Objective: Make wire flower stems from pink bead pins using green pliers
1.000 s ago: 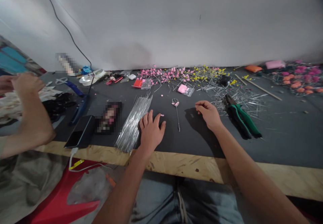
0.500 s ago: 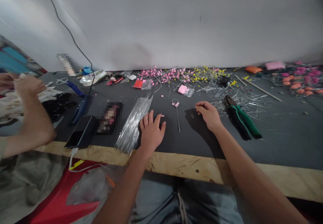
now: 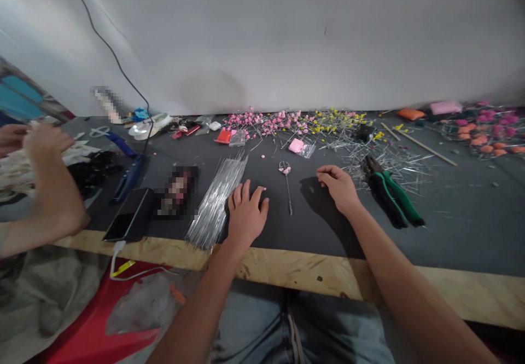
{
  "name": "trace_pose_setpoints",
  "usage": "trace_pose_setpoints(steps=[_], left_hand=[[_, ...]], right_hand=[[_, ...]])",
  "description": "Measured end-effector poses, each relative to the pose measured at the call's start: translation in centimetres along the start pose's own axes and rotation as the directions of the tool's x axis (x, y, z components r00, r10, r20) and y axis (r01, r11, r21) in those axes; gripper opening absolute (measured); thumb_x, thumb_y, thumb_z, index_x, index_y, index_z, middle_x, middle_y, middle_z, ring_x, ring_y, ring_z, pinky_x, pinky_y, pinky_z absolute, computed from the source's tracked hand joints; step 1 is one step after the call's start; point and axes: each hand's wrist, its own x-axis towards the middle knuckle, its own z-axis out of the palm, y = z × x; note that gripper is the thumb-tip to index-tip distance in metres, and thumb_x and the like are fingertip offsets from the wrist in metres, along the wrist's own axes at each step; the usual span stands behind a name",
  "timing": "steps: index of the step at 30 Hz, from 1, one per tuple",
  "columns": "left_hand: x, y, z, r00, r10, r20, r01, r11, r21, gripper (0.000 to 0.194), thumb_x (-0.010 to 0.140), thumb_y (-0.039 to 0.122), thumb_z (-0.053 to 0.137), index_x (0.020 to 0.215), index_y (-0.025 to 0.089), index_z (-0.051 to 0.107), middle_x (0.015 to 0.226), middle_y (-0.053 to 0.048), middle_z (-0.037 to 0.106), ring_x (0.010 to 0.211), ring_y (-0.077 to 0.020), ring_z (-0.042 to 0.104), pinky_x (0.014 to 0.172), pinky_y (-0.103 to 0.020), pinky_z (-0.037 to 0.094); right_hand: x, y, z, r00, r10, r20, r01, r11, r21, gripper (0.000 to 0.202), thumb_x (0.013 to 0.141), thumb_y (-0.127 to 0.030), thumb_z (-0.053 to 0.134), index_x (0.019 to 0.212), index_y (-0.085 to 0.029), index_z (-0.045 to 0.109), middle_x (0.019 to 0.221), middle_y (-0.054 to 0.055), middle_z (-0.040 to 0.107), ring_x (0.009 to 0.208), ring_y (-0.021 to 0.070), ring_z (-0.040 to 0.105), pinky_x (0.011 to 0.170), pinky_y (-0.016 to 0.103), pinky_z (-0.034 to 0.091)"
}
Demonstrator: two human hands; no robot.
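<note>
My left hand point(image 3: 247, 215) lies on the dark tabletop with its fingers spread, its edge beside a bundle of straight silvery wires point(image 3: 219, 202). A tiny pink piece shows at its index fingertip. Between my two hands lies a wire stem point(image 3: 289, 194) with a round wire loop and pink bits at its top; neither hand touches it. My right hand point(image 3: 338, 189) is to the right of the stem, its fingers curled and thumb against the index finger. Whatever may be in that pinch is hidden. Pliers point(image 3: 394, 197) with green and black handles lie right of it.
Along the wall are pink-tipped wires point(image 3: 266, 120), yellow-tipped wires point(image 3: 334, 120) and a pink clay packet point(image 3: 301, 146). Loose wires point(image 3: 394, 161) lie behind the pliers. At left, a power bank point(image 3: 129, 214) sits near a co-worker's arm point(image 3: 55, 189).
My hands and the wire stem stay in place. At the left edge, the co-worker's hands have shifted slightly.
</note>
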Motion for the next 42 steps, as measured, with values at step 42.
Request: trace_pose_setpoints(steps=[42], left_hand=[[0.03, -0.47, 0.33, 0.997, -0.042, -0.068, 0.039, 0.999, -0.037, 0.043, 0.086, 0.044, 0.037, 0.117, 0.019, 0.054, 0.139, -0.014, 0.032, 0.128, -0.0315, 0.029, 0.102, -0.050, 0.026]], right_hand=[[-0.10, -0.36, 0.08, 1.000, 0.018, 0.001, -0.018, 1.000, 0.013, 0.019, 0.065, -0.031, 0.062, 0.079, -0.019, 0.062, 0.063, -0.003, 0.054, 0.054, 0.0091, 0.046, 0.055, 0.024, 0.037]])
